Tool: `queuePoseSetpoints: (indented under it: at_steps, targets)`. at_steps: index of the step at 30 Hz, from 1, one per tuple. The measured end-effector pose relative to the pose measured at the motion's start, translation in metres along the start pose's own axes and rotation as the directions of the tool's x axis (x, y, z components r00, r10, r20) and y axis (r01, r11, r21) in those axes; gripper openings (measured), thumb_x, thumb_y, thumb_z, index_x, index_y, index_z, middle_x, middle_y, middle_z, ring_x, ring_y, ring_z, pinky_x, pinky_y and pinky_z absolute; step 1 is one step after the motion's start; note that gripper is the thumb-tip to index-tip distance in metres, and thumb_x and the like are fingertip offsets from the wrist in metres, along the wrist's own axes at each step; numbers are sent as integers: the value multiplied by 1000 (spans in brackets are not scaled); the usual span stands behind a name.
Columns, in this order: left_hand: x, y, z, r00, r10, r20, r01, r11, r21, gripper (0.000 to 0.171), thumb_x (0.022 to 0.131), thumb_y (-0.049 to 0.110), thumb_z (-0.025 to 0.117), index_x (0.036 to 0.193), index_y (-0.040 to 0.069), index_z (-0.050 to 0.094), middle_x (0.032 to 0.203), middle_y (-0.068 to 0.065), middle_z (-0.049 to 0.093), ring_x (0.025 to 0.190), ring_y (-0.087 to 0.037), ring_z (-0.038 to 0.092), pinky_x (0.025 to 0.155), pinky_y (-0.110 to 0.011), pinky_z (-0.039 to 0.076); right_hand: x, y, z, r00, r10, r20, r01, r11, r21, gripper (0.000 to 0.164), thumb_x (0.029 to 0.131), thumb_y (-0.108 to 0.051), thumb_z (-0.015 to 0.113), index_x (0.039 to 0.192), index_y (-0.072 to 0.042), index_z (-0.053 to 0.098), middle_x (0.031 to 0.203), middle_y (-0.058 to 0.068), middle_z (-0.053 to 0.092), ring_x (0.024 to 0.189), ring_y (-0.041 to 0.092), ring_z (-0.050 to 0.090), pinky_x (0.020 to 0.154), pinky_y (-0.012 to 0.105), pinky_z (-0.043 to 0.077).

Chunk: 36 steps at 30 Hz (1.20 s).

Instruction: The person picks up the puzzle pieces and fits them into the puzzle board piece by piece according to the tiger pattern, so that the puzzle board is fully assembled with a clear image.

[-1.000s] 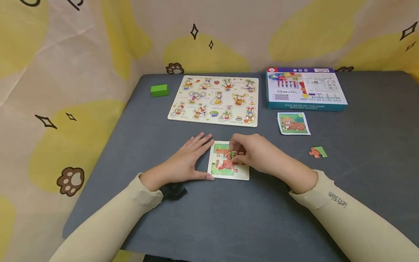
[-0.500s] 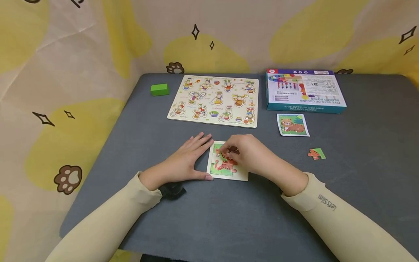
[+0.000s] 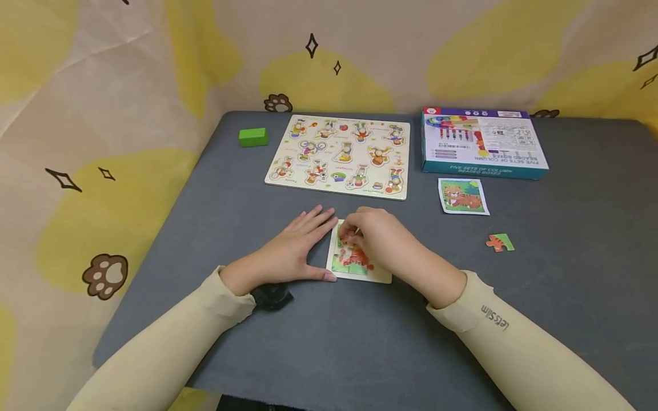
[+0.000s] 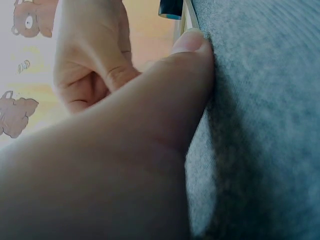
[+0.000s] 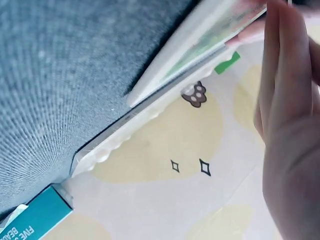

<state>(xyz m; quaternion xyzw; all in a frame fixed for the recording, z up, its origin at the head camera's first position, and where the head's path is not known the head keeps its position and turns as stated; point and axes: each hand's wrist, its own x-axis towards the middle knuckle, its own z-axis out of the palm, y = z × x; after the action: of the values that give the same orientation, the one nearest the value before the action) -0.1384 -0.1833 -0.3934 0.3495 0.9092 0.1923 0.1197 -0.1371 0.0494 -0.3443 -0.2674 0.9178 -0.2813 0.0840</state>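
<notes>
The right hand (image 3: 382, 237) lies over the upper part of the small tiger puzzle (image 3: 356, 264), with its fingers curled down onto the picture. The fingertips seem to pinch or press a puzzle piece there, but the piece itself is hidden under them, so I cannot tell if they really hold it. The left hand (image 3: 293, 248) lies flat on the table (image 3: 329, 337) with straight fingers close together. It touches the left edge of the puzzle; the thumb (image 4: 192, 60) rests against the lower left corner of the frame, as the left wrist view also shows. The puzzle sits flat between the two hands, and only its lower part and bottom edge are visible.

To the right of the right hand, well apart, a loose puzzle piece (image 3: 499, 242) lies alone on the table. Beyond it, further from the person, there is a small tiger card (image 3: 462, 196), and just behind the card a teal box (image 3: 483, 142). Straight ahead of the hands lies a large wooden board puzzle (image 3: 341, 155) with animal figures, near but not touching the small puzzle. A green block (image 3: 253, 137) stands beyond the left hand, close to the far left corner of the table. Between the sleeves and the near edge the grey surface is bare.
</notes>
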Motion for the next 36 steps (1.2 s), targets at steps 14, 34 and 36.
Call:
queuePoseSetpoints:
  at_steps: [14,34,36]
  targets:
    - [-1,1,-2,1000,5,3,-5,1000,-9,111,87,57,81,167,7,23,175,-8,13,161,-26,0,129,-46,2,0,2,12,997,-47,-59,41,995,-92,12,89,-8,85,92,-11,74,86,-1,65,77,17,61,71,35,54]
    - [-1,-2,1,1000,7,3,-7,1000,-9,110,88,59,80,168,9,22,175,-5,12,161,-23,-2,129,-46,2,-7,-5,15,998,-46,41,57,948,-314,11,94,-17,82,103,-15,86,92,-1,66,86,20,65,78,38,60]
    - [-2,-2,0,1000,8,1,-8,1000,-8,110,88,59,79,168,9,22,175,-5,12,161,-23,-2,129,-46,2,-7,-4,14,996,-87,35,94,941,-325,10,93,-17,82,102,-13,85,95,1,67,87,20,63,79,37,59]
